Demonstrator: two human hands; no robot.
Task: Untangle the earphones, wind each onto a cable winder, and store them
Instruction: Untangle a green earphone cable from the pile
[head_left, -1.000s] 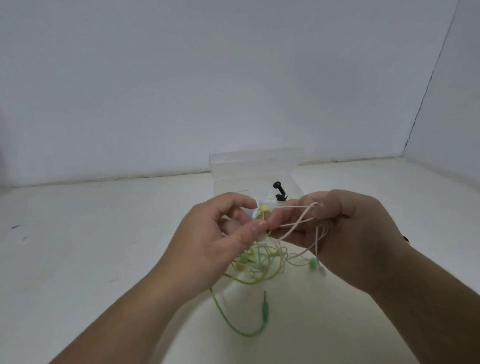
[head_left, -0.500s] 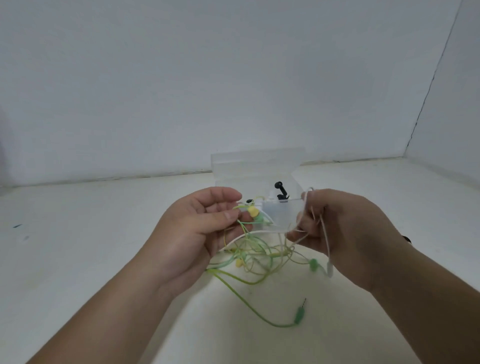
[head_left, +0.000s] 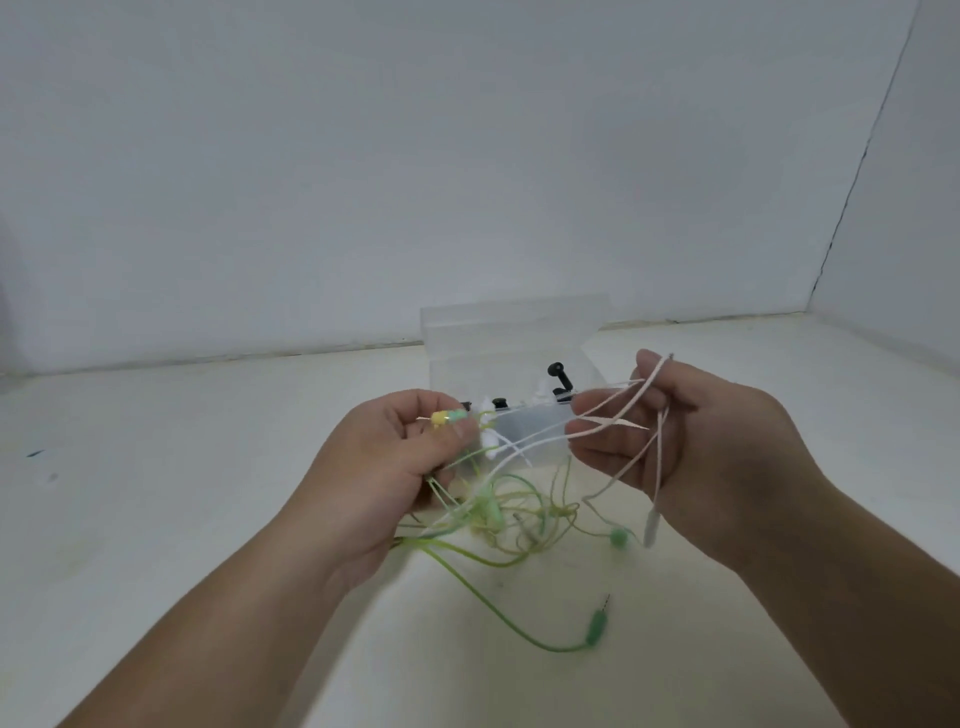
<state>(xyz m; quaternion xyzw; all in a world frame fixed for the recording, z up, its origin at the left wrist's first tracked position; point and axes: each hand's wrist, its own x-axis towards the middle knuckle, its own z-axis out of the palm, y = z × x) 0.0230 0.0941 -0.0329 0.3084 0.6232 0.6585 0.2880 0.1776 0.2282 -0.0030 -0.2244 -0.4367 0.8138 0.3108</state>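
A tangle of green and yellow-green earphone cable (head_left: 506, 519) hangs between my hands above the table. My left hand (head_left: 382, 470) pinches a yellow and green earbud (head_left: 448, 417) together with green strands. My right hand (head_left: 691, 441) holds loops of white earphone cable (head_left: 610, 410) across its fingers, and a white piece (head_left: 651, 527) dangles below it. A green earbud (head_left: 619, 537) and the green jack plug (head_left: 596, 626) hang low, near the table. White strands run from my right hand into the green knot.
A clear plastic box (head_left: 511, 322) with its lid up stands just behind my hands, holding black (head_left: 558, 382) and white cable winders. A white table (head_left: 156, 467) meets white walls behind and on the right.
My hands have drawn apart, the left going left with the earbud and the right going right and up with the white loops. The cables are stretched wider and the green plug has swung right.
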